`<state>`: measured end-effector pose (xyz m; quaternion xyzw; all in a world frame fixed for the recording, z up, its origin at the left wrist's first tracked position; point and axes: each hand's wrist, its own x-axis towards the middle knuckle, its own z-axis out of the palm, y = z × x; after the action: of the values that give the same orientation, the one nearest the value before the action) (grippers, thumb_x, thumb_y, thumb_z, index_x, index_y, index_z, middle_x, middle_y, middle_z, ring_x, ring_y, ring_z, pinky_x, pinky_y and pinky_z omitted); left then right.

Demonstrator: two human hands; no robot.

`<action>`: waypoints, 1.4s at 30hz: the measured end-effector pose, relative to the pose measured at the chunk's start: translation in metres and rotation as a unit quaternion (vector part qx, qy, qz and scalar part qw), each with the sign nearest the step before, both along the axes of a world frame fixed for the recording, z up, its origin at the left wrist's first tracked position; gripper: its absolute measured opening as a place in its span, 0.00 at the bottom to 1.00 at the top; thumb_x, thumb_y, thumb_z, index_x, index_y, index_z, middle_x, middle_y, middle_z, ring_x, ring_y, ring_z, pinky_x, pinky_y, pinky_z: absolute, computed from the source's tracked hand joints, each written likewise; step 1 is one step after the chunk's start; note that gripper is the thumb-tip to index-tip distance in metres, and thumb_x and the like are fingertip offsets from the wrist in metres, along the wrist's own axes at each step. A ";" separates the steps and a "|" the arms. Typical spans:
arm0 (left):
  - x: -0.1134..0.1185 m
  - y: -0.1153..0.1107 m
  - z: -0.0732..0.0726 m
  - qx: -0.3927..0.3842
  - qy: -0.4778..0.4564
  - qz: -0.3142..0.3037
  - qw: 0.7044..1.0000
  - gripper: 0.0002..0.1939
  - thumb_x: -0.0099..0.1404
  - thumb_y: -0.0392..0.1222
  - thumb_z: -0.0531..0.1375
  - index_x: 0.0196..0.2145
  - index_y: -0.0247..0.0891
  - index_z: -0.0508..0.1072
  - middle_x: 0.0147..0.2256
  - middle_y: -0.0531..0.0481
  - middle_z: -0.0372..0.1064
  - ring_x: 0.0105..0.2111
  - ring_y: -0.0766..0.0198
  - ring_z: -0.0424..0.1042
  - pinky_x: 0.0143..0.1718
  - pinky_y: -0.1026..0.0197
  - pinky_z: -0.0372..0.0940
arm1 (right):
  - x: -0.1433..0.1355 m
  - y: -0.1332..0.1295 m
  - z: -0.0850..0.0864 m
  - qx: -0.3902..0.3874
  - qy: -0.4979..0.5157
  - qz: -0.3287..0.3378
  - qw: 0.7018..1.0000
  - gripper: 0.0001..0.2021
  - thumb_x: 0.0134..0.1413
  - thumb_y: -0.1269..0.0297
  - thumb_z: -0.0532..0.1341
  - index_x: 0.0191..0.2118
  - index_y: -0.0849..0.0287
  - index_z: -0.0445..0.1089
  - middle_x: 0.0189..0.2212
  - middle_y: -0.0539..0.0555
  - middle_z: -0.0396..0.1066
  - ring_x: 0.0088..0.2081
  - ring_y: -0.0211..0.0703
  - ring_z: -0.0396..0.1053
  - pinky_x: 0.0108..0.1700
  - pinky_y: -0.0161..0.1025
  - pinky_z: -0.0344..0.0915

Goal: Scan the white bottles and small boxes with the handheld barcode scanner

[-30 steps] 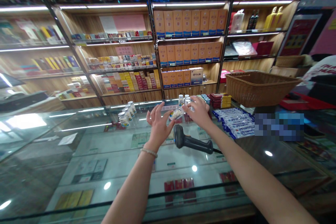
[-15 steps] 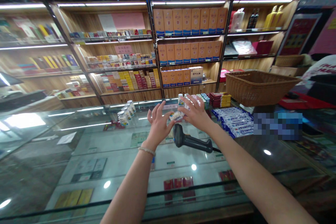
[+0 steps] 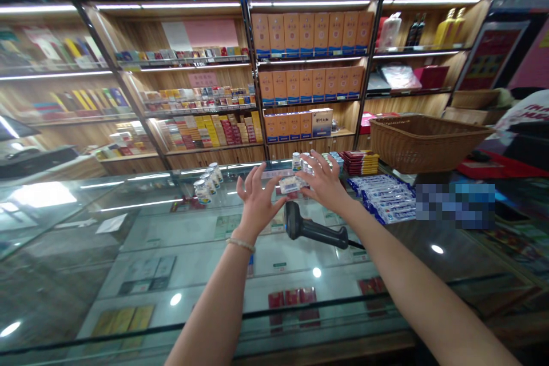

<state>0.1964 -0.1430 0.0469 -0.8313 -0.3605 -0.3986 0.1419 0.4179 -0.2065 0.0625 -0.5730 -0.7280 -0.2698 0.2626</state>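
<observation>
Between my hands is a small white container with a printed label (image 3: 290, 185), lying on its side. My right hand (image 3: 322, 183) has its fingertips on the container's right end. My left hand (image 3: 258, 200), with a bracelet at the wrist, is beside its left end, fingers spread and nothing in them. Just below lies a black handheld scanner (image 3: 315, 230) on the glass counter (image 3: 189, 263). Several small white bottles (image 3: 208, 183) stand left of my left hand. Another white bottle (image 3: 295, 161) stands behind my right hand, with more partly hidden.
Blue-and-white packets (image 3: 386, 199) and stacked red-and-yellow packs (image 3: 361, 162) lie to the right. A wicker basket (image 3: 429, 140) stands behind them. Stocked shelves line the back. At the right edge, a person's white sleeve (image 3: 525, 117) shows.
The container has turned so its printed label faces me. My left fingers have come away from its left end; my right hand still touches it.
</observation>
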 end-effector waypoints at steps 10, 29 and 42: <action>-0.001 0.003 0.000 0.009 -0.003 0.000 1.000 0.20 0.62 0.50 0.70 0.51 0.50 0.78 0.71 0.42 0.55 0.70 0.42 0.52 0.71 0.34 0.34 | -0.003 -0.001 0.001 -0.014 -0.004 -0.006 1.000 0.20 0.61 0.57 0.66 0.58 0.49 0.73 0.73 0.58 0.52 0.74 0.60 0.45 0.72 0.65 0.34; 0.000 0.005 -0.007 -0.045 -0.065 0.018 0.997 0.17 0.65 0.48 0.67 0.51 0.50 0.78 0.71 0.42 0.54 0.70 0.40 0.50 0.70 0.31 0.37 | -0.046 -0.067 -0.042 -0.219 0.085 -0.107 0.966 0.55 0.48 0.29 0.64 0.74 0.58 0.53 0.75 0.71 0.41 0.75 0.72 0.38 0.68 0.74 0.41; -0.001 0.001 -0.005 -0.065 -0.071 0.031 0.995 0.18 0.63 0.46 0.69 0.51 0.50 0.79 0.71 0.43 0.55 0.70 0.40 0.52 0.69 0.32 0.39 | -0.053 -0.071 -0.032 -0.240 0.044 -0.116 0.963 0.24 0.55 0.44 0.68 0.48 0.56 0.73 0.52 0.64 0.70 0.57 0.63 0.65 0.56 0.60 0.63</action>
<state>0.1959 -0.1416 0.0418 -0.7968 -0.4202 -0.4280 0.0738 0.3645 -0.2778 0.0310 -0.7109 -0.6879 -0.0902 0.1155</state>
